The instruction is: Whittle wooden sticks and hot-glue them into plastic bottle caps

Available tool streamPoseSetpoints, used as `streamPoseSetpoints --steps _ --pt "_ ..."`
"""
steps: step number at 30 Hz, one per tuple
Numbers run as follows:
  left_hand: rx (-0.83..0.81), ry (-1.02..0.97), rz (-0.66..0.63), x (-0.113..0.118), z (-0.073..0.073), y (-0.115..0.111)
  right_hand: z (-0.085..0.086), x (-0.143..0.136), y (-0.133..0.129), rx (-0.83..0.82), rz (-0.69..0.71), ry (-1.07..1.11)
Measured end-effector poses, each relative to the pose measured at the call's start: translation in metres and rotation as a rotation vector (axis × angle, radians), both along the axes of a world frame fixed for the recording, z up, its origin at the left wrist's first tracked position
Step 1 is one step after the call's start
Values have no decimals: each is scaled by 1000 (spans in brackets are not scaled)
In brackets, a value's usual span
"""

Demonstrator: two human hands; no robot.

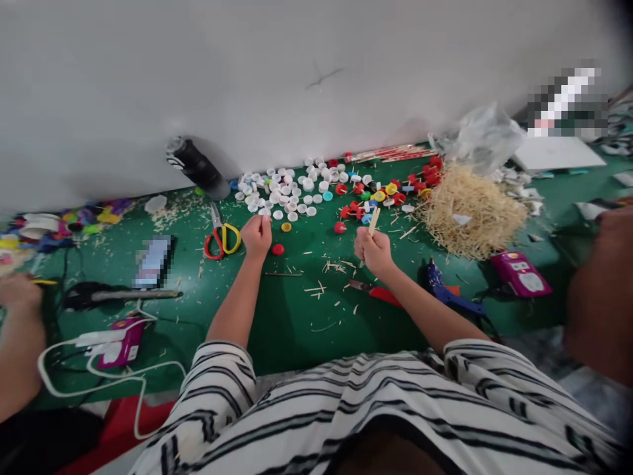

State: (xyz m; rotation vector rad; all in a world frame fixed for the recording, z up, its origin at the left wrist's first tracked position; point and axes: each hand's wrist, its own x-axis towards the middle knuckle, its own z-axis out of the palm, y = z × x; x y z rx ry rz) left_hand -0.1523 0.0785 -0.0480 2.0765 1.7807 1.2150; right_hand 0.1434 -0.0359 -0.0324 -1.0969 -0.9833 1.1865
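Observation:
My left hand [258, 237] is closed in a fist above the green table, close to the front of a spread of white bottle caps [284, 191]. Whatever its fingers may hold is hidden. My right hand [374, 253] is wrapped around pale wooden sticks [374, 220], whose ends jut up from the fist. Between the hands lie a red cap [277, 249], a yellow cap [286, 227] and a thin dark rod [283, 274]. Below my right hand is a red-handled utility knife [384, 295], partly covered by my forearm. Scissors [222, 239] with red and yellow handles rest left of my left hand.
A black bottle [198, 168] stands by the wall. Coloured caps joined by sticks [361, 204] and a heap of wood shavings [472, 211] lie right, near a blue glue gun [448, 290]. Other people's arms reach in at both sides. A phone [154, 260] and cables lie left.

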Motion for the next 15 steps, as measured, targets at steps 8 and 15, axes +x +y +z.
streamPoseSetpoints --steps 8,15 --pt "-63 -237 -558 73 75 -60 -8 -2 0 55 81 -86" --pt "-200 -441 -631 155 82 -87 -13 0 -3 89 162 -164"
